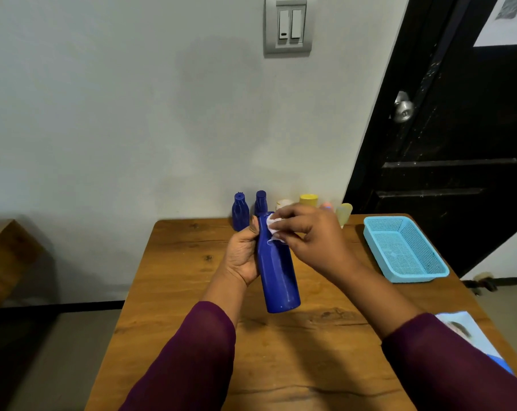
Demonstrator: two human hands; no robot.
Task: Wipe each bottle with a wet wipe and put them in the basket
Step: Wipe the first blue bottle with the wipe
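Bottle [276, 274] mid-wipe at frame centre

Wooden tabletop [192, 292] fills the lower frame. The light-blue basket [411, 277] sits at its right edge with nothing visible inside. More bottles [240, 212] stand in a row along the far edge. The blue bottle is held tilted above the tabletop, base toward the camera. The left hand [242, 253] wraps its upper body, and the right hand [307, 232] pinches the wet wipe [273, 225] against its shoulder. It looks like smooth, rigid plastic, probably light and slick once damp, so a firm hold round the body seems best.
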